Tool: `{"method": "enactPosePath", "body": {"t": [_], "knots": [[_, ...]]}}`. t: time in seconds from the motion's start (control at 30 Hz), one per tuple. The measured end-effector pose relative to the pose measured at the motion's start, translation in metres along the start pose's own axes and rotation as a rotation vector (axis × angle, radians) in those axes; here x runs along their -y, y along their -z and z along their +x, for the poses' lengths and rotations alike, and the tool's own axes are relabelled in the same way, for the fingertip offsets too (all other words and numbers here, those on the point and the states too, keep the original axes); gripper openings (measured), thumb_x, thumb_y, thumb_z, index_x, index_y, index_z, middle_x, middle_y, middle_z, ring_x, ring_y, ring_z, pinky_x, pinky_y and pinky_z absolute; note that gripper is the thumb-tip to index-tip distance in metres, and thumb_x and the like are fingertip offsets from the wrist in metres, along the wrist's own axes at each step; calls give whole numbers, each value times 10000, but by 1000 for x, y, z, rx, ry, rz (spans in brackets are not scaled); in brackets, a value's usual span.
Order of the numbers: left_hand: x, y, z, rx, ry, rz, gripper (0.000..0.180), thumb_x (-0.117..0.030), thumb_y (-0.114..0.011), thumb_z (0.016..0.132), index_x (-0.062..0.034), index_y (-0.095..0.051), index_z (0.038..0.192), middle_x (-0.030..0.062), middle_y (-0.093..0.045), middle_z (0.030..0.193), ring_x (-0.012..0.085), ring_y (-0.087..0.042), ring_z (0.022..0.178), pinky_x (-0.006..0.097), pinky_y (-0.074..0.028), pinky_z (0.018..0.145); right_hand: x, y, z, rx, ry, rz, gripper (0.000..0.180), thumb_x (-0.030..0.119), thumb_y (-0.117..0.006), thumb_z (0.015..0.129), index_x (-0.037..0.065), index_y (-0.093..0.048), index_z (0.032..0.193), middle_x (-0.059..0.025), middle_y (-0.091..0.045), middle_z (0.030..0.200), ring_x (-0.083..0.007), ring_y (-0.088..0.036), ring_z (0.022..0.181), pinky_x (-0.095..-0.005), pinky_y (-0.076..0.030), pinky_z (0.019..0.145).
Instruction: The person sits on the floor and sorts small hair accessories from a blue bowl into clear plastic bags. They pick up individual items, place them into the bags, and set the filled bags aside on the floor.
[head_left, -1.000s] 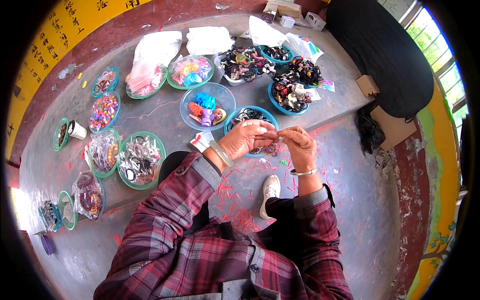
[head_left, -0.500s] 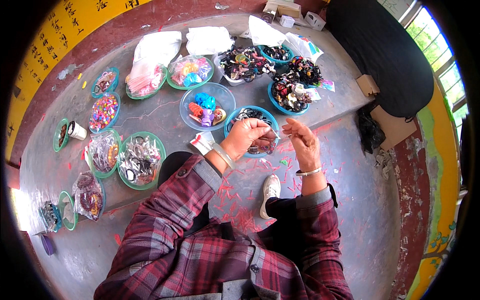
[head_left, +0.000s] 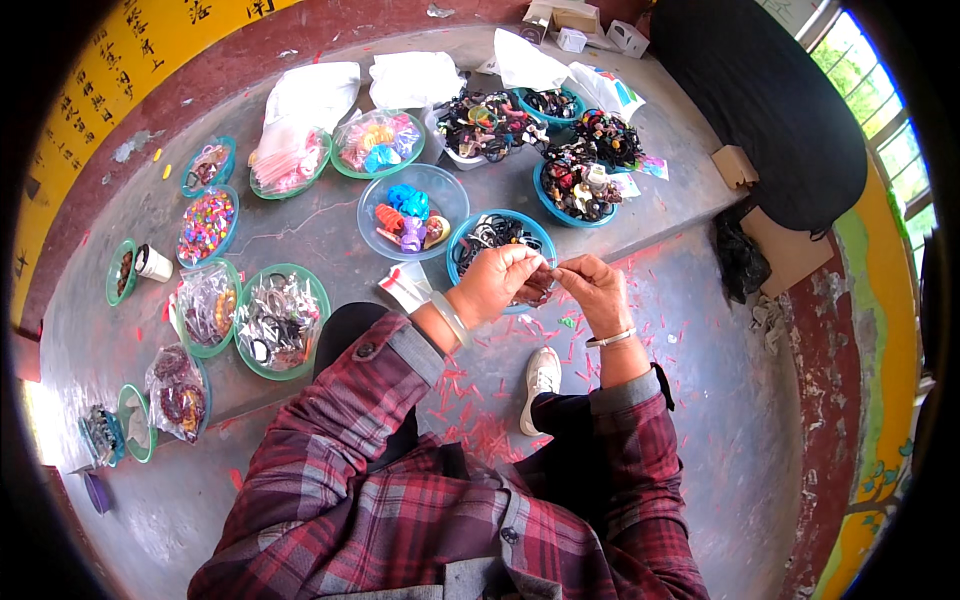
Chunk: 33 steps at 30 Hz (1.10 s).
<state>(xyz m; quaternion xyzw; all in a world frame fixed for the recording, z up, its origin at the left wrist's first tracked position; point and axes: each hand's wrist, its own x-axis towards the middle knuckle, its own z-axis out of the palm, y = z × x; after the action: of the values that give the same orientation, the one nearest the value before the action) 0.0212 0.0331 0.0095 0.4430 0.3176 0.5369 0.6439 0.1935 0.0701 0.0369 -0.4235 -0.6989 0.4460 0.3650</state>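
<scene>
My left hand (head_left: 500, 282) and my right hand (head_left: 597, 290) meet fingertip to fingertip just in front of a blue bowl (head_left: 464, 239) of dark hair ties. Between the fingers both hands pinch a small thin item, too small to make out. The left wrist wears a pale bangle, the right wrist a thin bracelet. Both sleeves are red plaid. A clear bowl (head_left: 440, 190) with blue, orange and purple hair clips stands just beyond the left hand.
Several green and blue bowls of beads, ties and clips spread over the raised grey ledge (head_left: 320, 230). White bags (head_left: 415, 78) lie at the back. Pink scraps (head_left: 480, 425) litter the floor by my white shoe (head_left: 541, 373). A black cushion (head_left: 770, 110) sits far right.
My hands have drawn slightly closer together and the fingertips now touch over the small item; their place in front of the blue bowl is the same.
</scene>
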Motion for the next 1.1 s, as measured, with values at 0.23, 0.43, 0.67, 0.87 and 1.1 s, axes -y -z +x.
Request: {"method": "enactPosePath", "body": {"t": [0.23,0.43,0.67,0.87,1.1], "knots": [[-12,-4,0,-12,67,-45,220,-198,-543,856,-12,-540,972,88,-614,883,141,-612,738,254,-514,654,6,1,-2,-3,-8,-35,97,67,-646,745,-12,-630,797,-33,-600,705,-83,-531,654,-218,-428,584],[-9,-2,1,2,105,120,168,-142,-602,810,-27,-552,922,57,-626,821,113,-604,709,216,-493,583,7,-1,-2,30,150,-186,39,21,-611,746,1,-613,779,-30,-564,709,-97,-516,661,-233,-418,591],[-17,2,0,17,123,86,168,-168,-581,820,-10,-600,875,60,-638,795,124,-615,691,220,-493,558,14,4,-2,81,140,-157,76,49,-611,746,-8,-611,795,-66,-572,713,-138,-548,663,-258,-431,608],[-17,3,0,6,150,39,210,-197,-558,837,0,-602,895,81,-639,832,142,-621,727,232,-505,576,15,8,-2,82,151,-139,70,30,-605,752,-8,-617,809,-64,-581,729,-139,-551,673,-252,-433,614],[-14,2,0,9,94,14,256,-221,-502,876,13,-580,944,100,-629,880,161,-621,778,253,-519,625,9,13,0,14,75,-81,75,51,-634,751,9,-641,813,-28,-600,698,-84,-530,635,-227,-429,574]]}}
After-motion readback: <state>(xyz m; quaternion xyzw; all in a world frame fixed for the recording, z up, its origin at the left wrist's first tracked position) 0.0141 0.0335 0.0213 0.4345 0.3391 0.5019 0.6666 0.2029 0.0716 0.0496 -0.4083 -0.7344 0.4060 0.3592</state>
